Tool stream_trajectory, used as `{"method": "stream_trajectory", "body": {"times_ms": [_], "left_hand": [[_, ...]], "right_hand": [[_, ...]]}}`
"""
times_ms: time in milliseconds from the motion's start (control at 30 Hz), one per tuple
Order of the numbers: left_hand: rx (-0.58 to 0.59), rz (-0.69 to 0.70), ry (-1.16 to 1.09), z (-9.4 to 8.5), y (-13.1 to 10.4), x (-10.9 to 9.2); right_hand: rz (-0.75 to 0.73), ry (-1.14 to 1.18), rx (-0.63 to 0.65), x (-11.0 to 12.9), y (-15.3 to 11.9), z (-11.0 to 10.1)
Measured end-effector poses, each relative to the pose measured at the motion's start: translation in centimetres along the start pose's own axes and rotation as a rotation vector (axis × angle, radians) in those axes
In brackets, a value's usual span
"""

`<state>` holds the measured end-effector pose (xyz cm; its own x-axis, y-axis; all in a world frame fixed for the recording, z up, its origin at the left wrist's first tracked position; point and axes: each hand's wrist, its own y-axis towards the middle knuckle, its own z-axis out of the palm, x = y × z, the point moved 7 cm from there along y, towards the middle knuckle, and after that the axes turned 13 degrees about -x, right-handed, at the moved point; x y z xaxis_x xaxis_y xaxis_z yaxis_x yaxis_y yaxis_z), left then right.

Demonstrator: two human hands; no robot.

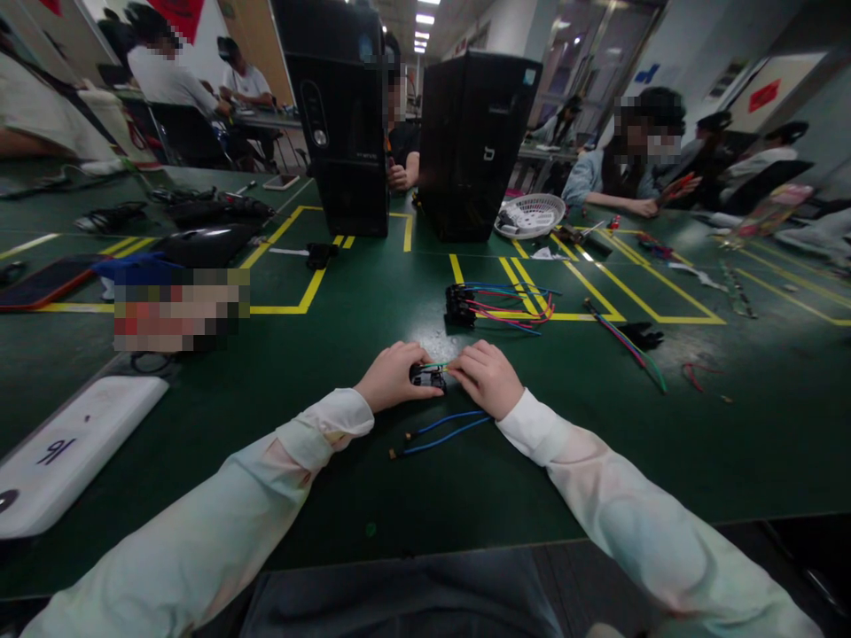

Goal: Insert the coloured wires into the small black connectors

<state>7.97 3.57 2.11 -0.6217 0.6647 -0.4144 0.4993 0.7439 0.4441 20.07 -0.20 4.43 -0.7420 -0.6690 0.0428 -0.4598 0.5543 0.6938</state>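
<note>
My left hand (391,377) held a small black part (431,381) over the desk (452,496), just beyond two blue wires (439,440); my right hand (490,377) pinched a thin green wire (435,365) at its edge. Doing this well, I judged, took a steady left grip and short, straight guiding

The one view comes from the person's head, above and behind the left hand (392,378) and right hand (490,379), facing forward and tilted down over the counter (452,505). It is near enough that both sleeves (213,509) run in from the lower corners to the hands, close to mid-frame. Nearer than the hands, it takes in the wearer's lap (399,602); beyond them, it reaches past two computer towers (346,115) to far ceiling lights (425,19).
</note>
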Motion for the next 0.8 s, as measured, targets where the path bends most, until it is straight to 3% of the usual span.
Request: {"method": "stream_trajectory", "body": {"times_ms": [400, 800], "left_hand": [[-0.004, 0.001, 0.002, -0.08, 0.13, -0.19], [-0.004, -0.004, 0.001, -0.03, 0.04, 0.04]], "right_hand": [[0.049, -0.103, -0.030, -0.10, 0.03, -0.38], [-0.003, 0.016, 0.016, 0.23, -0.07, -0.52]]}}
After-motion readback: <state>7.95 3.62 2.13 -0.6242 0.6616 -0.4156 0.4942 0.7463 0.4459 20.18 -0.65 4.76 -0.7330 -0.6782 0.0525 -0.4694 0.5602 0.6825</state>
